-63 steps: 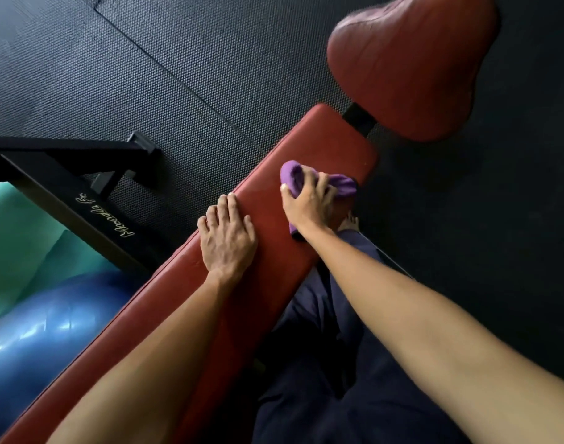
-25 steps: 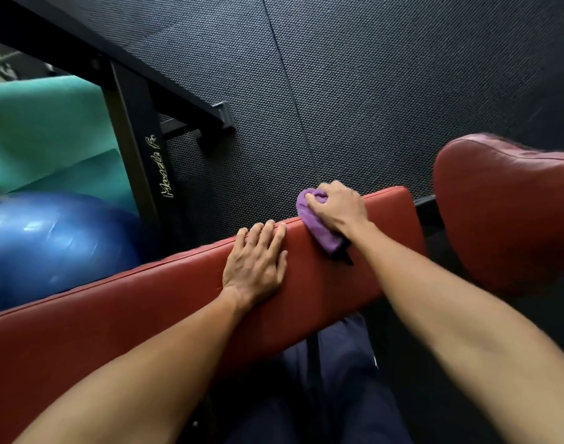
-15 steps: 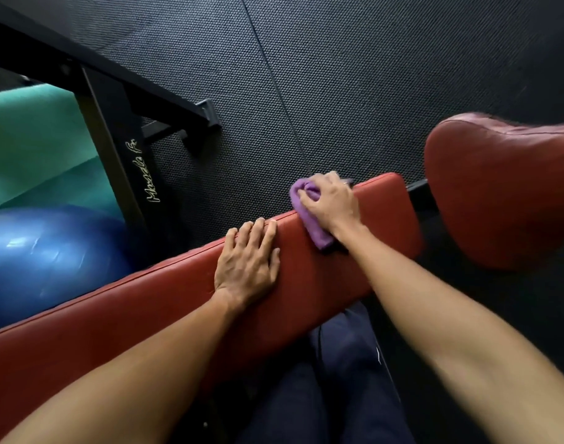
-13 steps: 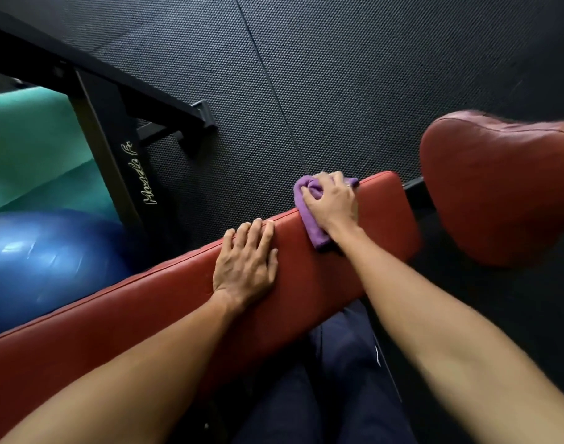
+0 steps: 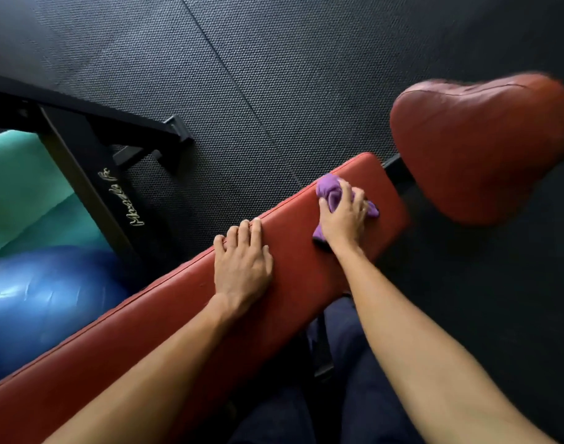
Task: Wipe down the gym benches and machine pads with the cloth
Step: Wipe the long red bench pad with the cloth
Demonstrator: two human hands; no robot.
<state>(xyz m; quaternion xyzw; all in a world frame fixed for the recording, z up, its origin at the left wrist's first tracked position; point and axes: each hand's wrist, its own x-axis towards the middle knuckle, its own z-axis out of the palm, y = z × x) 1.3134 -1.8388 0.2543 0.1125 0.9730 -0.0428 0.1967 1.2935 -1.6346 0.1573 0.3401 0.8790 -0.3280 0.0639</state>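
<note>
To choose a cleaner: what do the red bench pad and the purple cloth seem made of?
Bench pad: probably vinyl or leather, smooth with dull sheen, piped seam along the edge. Purple cloth: soft fabric, maybe microfibre; it bunches in folds under the right hand.

Single head-worn wide-angle view, steeply downward and close over the bench (image 5: 130,331), right edge seemingly motion-blurred.

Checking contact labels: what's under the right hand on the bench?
A bunched purple cloth, gripped by the right hand, pressed on the red bench pad. Cloth's middle and the pad beneath are covered.
</note>
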